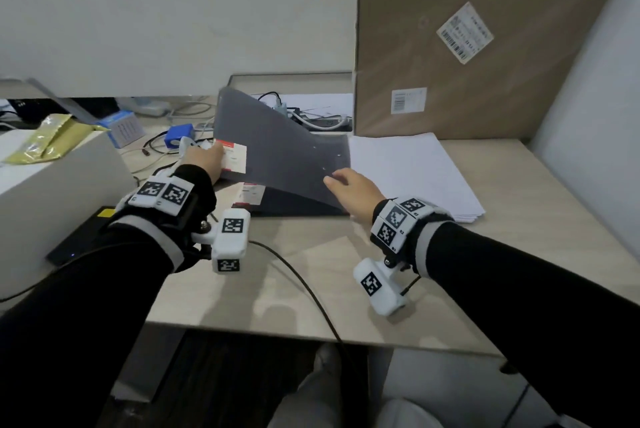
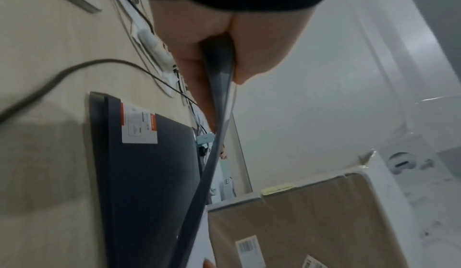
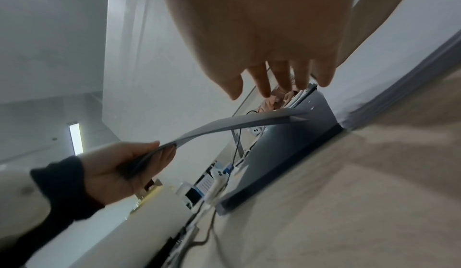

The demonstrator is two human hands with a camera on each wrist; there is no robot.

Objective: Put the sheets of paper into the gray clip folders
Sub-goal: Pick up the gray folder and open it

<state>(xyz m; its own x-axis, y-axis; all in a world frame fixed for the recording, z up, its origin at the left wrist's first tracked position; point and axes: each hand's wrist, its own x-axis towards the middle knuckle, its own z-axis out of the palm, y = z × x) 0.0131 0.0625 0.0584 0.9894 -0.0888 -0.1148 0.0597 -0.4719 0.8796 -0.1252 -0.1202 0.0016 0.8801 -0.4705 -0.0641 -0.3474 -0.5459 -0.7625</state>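
A stack of gray clip folders (image 1: 294,204) lies mid-desk, its spines next to a pile of white paper sheets (image 1: 415,171). My left hand (image 1: 204,159) grips the left edge of the top folder's cover (image 1: 277,147), by its red-and-white label. That side is raised and bent while the spine side stays down. In the left wrist view thumb and fingers (image 2: 254,59) pinch the cover (image 2: 217,69) above the folder below (image 2: 149,173). My right hand (image 1: 353,185) is open, fingers straight (image 3: 282,75), over the cover's (image 3: 237,123) spine side. I cannot tell whether it touches.
A tall cardboard box (image 1: 485,46) stands behind the paper. A white box (image 1: 52,185) bearing a yellowish packet (image 1: 52,136) sits at the left. Cables and a power strip (image 1: 322,122) run behind the folders. A black cable (image 1: 294,275) crosses the desk (image 1: 346,271) front.
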